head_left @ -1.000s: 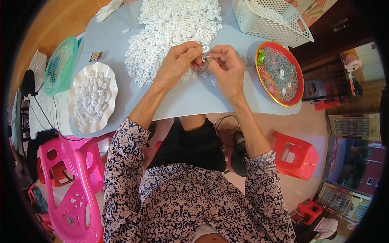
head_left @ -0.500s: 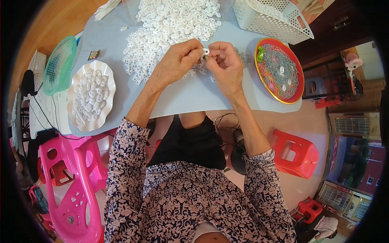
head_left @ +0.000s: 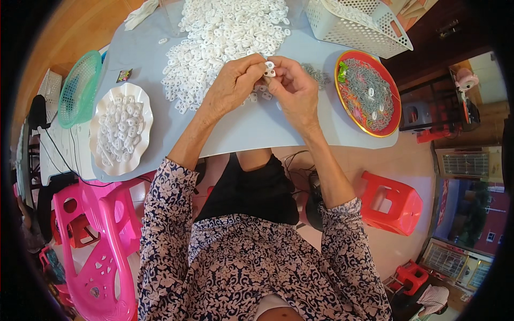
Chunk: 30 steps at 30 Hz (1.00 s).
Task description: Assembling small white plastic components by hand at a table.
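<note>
My left hand [head_left: 235, 81] and my right hand [head_left: 293, 88] meet over the near part of the table. Between their fingertips they pinch a small white plastic piece [head_left: 270, 69] with dark round openings. Both hands are closed on it, thumbs and forefingers touching. Just beyond them spreads a large heap of similar white pieces [head_left: 225, 32]. To the right, a red round tray with a gold rim [head_left: 397, 96] holds many small grey parts [head_left: 369, 85] and a few white pieces. A white scalloped dish [head_left: 95, 131] on the left contains more white pieces.
A white perforated basket [head_left: 348, 32] stands at the back right. At the left edge are a green plastic basket [head_left: 80, 88] and a small wrapped packet [head_left: 124, 75]. A pink chair [head_left: 107, 230] and a red stool [head_left: 391, 203] stand below the table's near side.
The white piece has turned between my fingertips, now showing more of its openings. My right hand has shifted slightly left, closer against the left fingers.
</note>
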Each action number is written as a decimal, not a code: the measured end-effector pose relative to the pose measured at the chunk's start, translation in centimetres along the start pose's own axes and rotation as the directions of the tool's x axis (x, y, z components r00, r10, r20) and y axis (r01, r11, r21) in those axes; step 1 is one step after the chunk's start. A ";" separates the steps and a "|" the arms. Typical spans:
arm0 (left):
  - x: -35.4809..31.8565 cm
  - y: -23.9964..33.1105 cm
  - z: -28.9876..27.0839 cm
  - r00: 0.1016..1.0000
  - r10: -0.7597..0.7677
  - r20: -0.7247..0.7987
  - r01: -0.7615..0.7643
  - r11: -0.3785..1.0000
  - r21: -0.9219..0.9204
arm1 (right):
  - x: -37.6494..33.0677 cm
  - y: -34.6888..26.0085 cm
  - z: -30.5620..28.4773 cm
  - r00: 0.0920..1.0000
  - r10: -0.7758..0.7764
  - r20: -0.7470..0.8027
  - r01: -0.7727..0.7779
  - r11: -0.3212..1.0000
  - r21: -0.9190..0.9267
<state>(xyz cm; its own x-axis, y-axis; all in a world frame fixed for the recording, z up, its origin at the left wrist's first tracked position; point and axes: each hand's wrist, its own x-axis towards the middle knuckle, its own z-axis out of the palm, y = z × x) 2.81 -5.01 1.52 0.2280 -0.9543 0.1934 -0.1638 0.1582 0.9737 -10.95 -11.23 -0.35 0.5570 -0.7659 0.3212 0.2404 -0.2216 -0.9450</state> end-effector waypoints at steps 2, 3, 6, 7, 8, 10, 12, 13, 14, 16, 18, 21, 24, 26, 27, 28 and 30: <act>0.0 -0.1 0.1 1.000 0.010 -0.009 -0.010 1.000 -0.016 | 0.0 -0.1 0.1 1.000 -0.008 -0.019 0.008 1.000 -0.015; -0.1 -0.1 0.1 1.000 0.019 -0.020 -0.020 0.999 -0.033 | -0.1 -0.2 0.1 1.000 -0.008 -0.019 0.007 1.000 -0.014; -0.1 -0.4 -0.3 0.998 0.059 -0.013 -0.057 0.994 0.093 | -0.1 -0.5 -0.1 0.999 -0.032 -0.002 0.032 0.998 -0.060; -0.1 -0.3 -0.2 0.998 0.059 -0.010 -0.058 0.994 0.092 | 0.1 -0.3 -0.3 0.999 -0.031 -0.006 0.031 0.997 -0.066; 0.0 -0.1 0.0 0.998 0.068 -0.019 -0.066 0.994 0.090 | 0.2 -0.2 -0.5 0.999 -0.030 -0.010 0.030 0.997 -0.073; 0.0 -0.2 0.0 0.997 0.075 -0.029 -0.072 0.993 0.089 | 0.0 -0.3 -0.4 0.999 -0.030 -0.018 0.029 0.998 -0.062; 0.1 -0.5 -0.6 0.998 0.029 0.052 -0.035 0.992 0.118 | 0.0 -0.5 -0.2 0.999 -0.030 -0.023 0.029 0.998 -0.049; 0.1 -0.6 -0.7 0.998 0.026 0.049 -0.032 0.992 0.119 | 0.0 -0.4 -0.2 0.999 -0.035 0.002 0.035 0.997 -0.070; 0.1 -0.7 -0.7 0.998 0.048 0.042 -0.053 0.990 0.133 | -0.1 -0.4 -0.2 0.999 -0.039 0.026 0.041 0.995 -0.090; 0.1 -0.7 -0.7 0.997 0.071 0.034 -0.075 0.986 0.147 | -0.1 -0.3 -0.2 0.999 -0.034 0.033 0.037 0.994 -0.101; 0.1 -0.7 -0.7 0.996 0.075 0.037 -0.080 0.985 0.156 | -0.1 -0.5 -0.1 0.999 -0.031 0.038 0.035 0.993 -0.114; 0.1 -0.4 -0.1 1.000 0.027 0.004 -0.027 0.995 0.097 | -0.1 -0.6 0.2 0.999 0.018 -0.035 -0.019 0.999 -0.042; 0.0 -0.3 -0.1 0.999 0.029 0.017 -0.030 0.995 0.097 | -0.1 0.3 0.1 0.999 -0.040 -0.023 0.038 0.998 -0.051; -0.2 -0.1 -0.1 0.999 0.036 0.011 -0.037 0.995 0.097 | -0.1 -0.1 0.3 0.997 -0.078 0.002 0.077 0.981 -0.175; -0.3 0.0 -0.2 0.999 0.043 0.007 -0.044 0.994 0.098 | -0.1 0.2 0.3 0.997 -0.077 0.003 0.077 0.982 -0.174; -0.2 -0.1 -0.1 0.999 0.045 0.007 -0.045 0.994 0.097 | 0.0 0.3 0.3 0.997 -0.080 0.002 0.080 0.984 -0.159; 0.0 -0.6 -0.1 0.999 0.045 0.030 -0.047 0.995 0.085 | 0.0 0.3 0.1 0.996 -0.085 0.001 0.084 0.986 -0.145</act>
<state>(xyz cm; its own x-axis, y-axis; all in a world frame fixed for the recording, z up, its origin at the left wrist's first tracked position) 2.95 -5.05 0.99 0.1919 -0.9533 0.2332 -0.2557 0.1809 0.9497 -10.80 -11.20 -0.64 0.5354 -0.7437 0.4002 0.1681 -0.3705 -0.9135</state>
